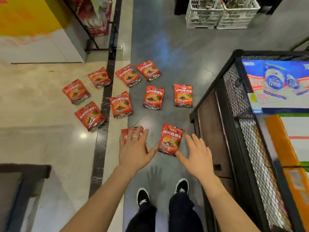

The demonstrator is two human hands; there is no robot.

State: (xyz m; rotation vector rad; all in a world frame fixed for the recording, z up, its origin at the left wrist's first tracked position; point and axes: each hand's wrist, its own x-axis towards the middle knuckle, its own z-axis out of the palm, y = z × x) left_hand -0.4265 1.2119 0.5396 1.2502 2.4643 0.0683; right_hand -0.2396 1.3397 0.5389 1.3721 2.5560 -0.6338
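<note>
Overhead, two spread hands above red packets on a shop floor.
Head view: the left hand and right hand stretch out flat, fingers splayed and released, grasping nothing. A hand shadow falls on the grey floor by the black shoes. One packet lies between the hands, and another packet is half hidden behind the left hand. Eight more lie scattered farther off, apart from one another. A black mesh bin stands at the right, with white crates beyond.

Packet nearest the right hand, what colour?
Mostly red packet, with white lettering and an orange-brown food picture; head view, beside the right hand.
</note>
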